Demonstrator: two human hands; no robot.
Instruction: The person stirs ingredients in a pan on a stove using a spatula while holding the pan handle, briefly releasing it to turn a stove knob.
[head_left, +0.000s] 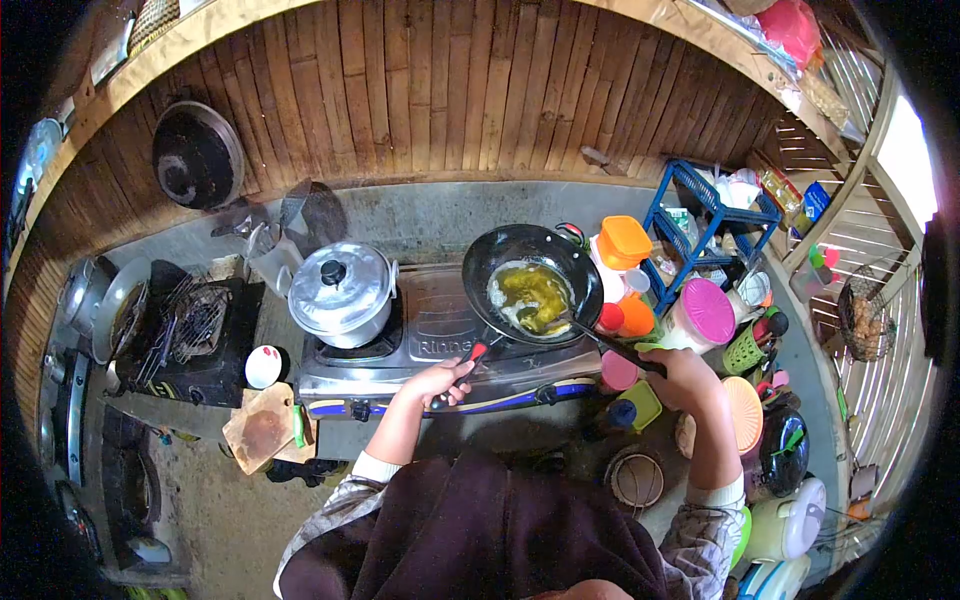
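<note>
A black wok [490, 262] sits on the right burner of the steel gas stove [435, 310], with yellowish, foamy oil [535, 298] pooled in its bottom. My left hand [438, 384] is wrapped around the wok's long black-and-red handle [476, 354] at the front. In my right hand [687, 380] is the dark handle of a spatula [628, 350]. Its far end reaches over the wok's right rim into the oil, where the blade is partly hidden. On the left burner stands a lidded aluminium pot [341, 292], away from both hands.
Right of the wok crowd an orange container [623, 243], a pink-lidded jar [706, 311] and a blue rack [715, 212]. At left are a second black stove [190, 340], a white bowl [263, 367] and a cutting board [262, 430] with a green-handled knife [299, 425].
</note>
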